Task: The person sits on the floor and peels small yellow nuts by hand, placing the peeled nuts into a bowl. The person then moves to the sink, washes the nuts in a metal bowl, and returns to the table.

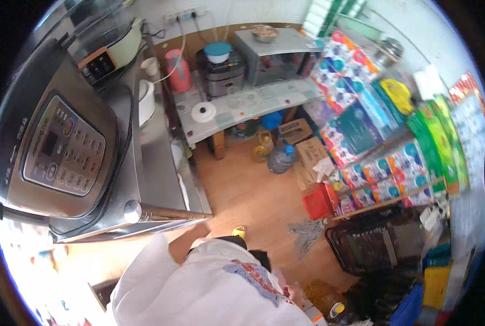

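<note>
My left hand (192, 240) hangs at my left side, close to the rounded metal leg (169, 214) of a steel rack. Motion smears its fingers, and I see nothing held in it. On my other side only a small part of my right hand (295, 293) shows past my white sweatshirt (215, 282); its fingers are hidden or blurred. Close to it are a bottle with a yellow cap (337, 310) and a brownish heap (323, 295) I cannot make out. A large electric pressure cooker (66, 141) stands on the steel rack to my left.
Ahead, a low table (242, 111) bears a microwave (280, 65), a rice cooker (223, 79) and a pink kettle (178, 71). Beneath it a water jug (282, 157) sits on the wooden floor (237, 185). Stacked tissue packs (356, 130), a red box (319, 201) and a folded chair (381, 242) line the right.
</note>
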Available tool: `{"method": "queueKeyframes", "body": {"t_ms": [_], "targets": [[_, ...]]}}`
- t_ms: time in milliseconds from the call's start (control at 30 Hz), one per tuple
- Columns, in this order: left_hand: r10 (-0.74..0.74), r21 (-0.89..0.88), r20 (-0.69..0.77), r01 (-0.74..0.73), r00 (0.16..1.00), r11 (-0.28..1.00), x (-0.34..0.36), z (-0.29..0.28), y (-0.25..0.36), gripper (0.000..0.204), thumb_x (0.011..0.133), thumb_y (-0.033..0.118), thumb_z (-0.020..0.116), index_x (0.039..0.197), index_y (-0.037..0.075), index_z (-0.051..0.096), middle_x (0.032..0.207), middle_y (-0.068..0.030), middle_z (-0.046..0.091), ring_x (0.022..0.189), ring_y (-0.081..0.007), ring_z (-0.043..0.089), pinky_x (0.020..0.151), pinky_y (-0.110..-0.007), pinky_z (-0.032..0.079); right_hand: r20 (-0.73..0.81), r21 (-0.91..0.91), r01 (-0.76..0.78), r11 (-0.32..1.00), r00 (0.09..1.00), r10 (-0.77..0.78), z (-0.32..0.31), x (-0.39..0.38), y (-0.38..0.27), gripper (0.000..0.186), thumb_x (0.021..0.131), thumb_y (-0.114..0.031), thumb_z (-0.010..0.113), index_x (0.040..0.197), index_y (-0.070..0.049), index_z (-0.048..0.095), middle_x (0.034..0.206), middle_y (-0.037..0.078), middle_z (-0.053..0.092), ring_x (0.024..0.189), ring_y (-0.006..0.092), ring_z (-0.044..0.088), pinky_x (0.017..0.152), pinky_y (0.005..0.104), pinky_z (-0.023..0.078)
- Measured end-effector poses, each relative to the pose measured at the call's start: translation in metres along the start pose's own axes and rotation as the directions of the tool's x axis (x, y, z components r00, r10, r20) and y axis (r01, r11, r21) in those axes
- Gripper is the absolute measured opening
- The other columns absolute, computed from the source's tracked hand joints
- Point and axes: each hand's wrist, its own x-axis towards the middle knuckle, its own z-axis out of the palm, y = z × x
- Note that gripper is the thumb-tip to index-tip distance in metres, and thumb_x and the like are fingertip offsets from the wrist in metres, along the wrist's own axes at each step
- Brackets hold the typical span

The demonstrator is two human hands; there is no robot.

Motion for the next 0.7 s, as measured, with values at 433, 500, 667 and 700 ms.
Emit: {"method": "queueKeyframes", "body": {"t_ms": [433, 500, 667, 700], "targets": [[-0.499, -0.728, -0.194, 0.216, 0.845, 0.650, 0.182, -0.138, 0.041, 0.031, 0.079, 0.030, 0.054, 0.090, 0.003, 0.062, 0.080, -0.0177, 0.064, 0.076, -0.0317, 0.062, 0.069, -0.043, 0.049, 0.106, -0.273, 0.038, 0.961, 0.994, -0.010, 0.017, 0.156, -0.322, 0.009, 0.079, -0.018, 0.053, 0.079, -0.009, 0.056, 0.065, 0.005, 0.055, 0.052, 0.0174, 0.051, 0.042, 0.0294, 0.040], [-0.670, -0.779, -0.192, 0.304, 0.717, 0.548, 0.173, -0.134, 0.038, 0.031, 0.078, 0.030, 0.054, 0.092, 0.003, 0.061, 0.081, -0.0186, 0.063, 0.078, -0.0330, 0.062, 0.071, -0.043, 0.049, 0.178, -0.331, 0.187, 0.925, 0.975, -0.134, 0.037, 0.177, -0.397, 0.010, 0.078, -0.017, 0.052, 0.077, -0.009, 0.056, 0.064, 0.005, 0.055, 0.051, 0.0179, 0.051, 0.041, 0.0303, 0.040], [-0.938, -0.930, -0.286, 0.179, 0.198, 0.321, 0.154, -0.188, 0.009, 0.034, 0.078, 0.027, 0.055, 0.104, 0.005, 0.055, 0.087, -0.0192, 0.062, 0.081, -0.0336, 0.061, 0.073, -0.042, 0.048, 0.618, -0.470, 0.653, 0.594, 0.724, -0.307, 0.142, 0.240, -0.590, 0.015, 0.074, -0.016, 0.055, 0.064, -0.005, 0.053, 0.056, 0.004, 0.053, 0.044, 0.0142, 0.046, 0.039, 0.0275, 0.036], [-0.963, -0.951, -0.240, 0.170, 0.120, 0.259, 0.136, -0.257, 0.029, 0.035, 0.077, 0.024, 0.056, 0.106, 0.005, 0.053, 0.088, -0.0185, 0.062, 0.080, -0.0331, 0.061, 0.072, -0.042, 0.048, 0.593, -0.476, 0.743, 0.470, 0.666, -0.452, 0.179, 0.210, -0.620, 0.020, 0.074, -0.017, 0.056, 0.059, -0.005, 0.052, 0.054, 0.003, 0.053, 0.043, 0.0132, 0.045, 0.038, 0.0265, 0.035]]}}
